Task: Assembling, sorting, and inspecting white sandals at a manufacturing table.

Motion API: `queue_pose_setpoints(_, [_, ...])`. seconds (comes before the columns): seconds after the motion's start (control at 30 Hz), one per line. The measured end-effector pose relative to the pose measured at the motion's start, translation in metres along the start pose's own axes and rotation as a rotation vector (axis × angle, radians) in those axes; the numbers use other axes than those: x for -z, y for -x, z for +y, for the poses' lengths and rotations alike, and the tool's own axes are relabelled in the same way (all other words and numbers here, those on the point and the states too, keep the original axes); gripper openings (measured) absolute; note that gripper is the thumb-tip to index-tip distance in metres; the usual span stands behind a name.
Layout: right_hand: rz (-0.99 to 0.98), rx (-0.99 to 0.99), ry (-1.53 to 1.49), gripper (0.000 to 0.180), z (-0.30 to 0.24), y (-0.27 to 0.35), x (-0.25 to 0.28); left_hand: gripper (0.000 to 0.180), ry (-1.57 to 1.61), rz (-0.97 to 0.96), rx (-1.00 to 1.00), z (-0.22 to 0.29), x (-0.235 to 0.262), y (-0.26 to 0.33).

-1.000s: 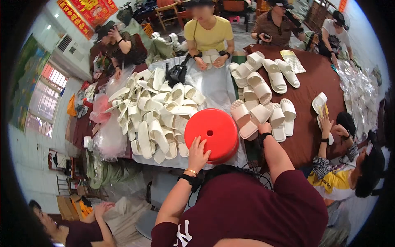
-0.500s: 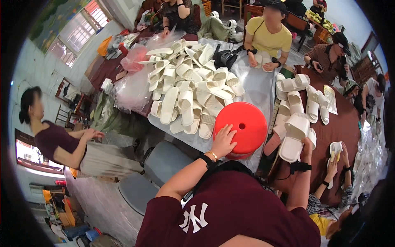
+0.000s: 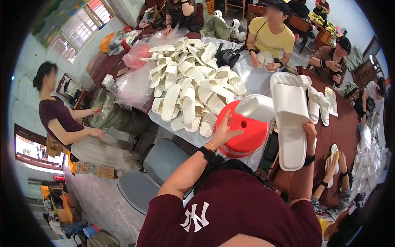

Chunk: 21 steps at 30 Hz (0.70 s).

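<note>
While your right hand [image 3: 309, 133] grips a white slipper [image 3: 290, 119] by its edge, 1 o'clock, your left hand [image 3: 226, 133] is splayed over the red stool [image 3: 252, 138]. Slipper pile [image 3: 188, 84] near stool's 10 o'clock rim; gap between hands.

White interlocked lettering [image 3: 195, 217] stands on the maroon shirt [image 3: 247, 197], nearer the wearer than the red stool [image 3: 243, 142]. Beyond the red stool, to its right, a pale sheet [image 3: 331, 101] bears marks too small to read.

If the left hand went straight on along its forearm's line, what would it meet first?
Probably the white slipper that overlaps the red stool in this view; depth is unclear, so the left hand might brush the stool's top first.
</note>
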State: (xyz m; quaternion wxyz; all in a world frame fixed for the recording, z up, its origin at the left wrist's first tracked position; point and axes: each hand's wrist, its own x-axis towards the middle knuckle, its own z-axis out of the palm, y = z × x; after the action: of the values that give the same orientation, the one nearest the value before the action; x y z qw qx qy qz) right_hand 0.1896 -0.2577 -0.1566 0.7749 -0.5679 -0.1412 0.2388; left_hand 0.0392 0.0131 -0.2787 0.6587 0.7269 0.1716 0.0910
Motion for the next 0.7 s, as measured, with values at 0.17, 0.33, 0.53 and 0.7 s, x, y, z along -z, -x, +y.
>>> queue_pose_setpoints(0.17, [-0.113, -0.084, -0.024, 0.052, 0.011, -0.012, -0.025, 0.070, 0.480, 0.004, -0.092, -0.006, 0.005, -0.007])
queue_pose_setpoints(0.33, [-0.155, -0.132, -0.072, 0.049, 0.009, -0.020, -0.049, 0.018, 0.671, 0.029, 0.086, -0.022, 0.033, -0.008])
queue_pose_setpoints(0.53, [-0.106, -0.227, 0.097, 0.035, 0.058, -0.049, -0.016, 0.037, 0.378, 0.233, 0.197, -0.032, 0.036, -0.015])
queue_pose_setpoints(0.7, [-0.026, -0.300, 0.496, 0.019, 0.102, -0.060, 0.008, 0.075, -0.337, 0.283, -0.105, -0.028, 0.026, -0.016])
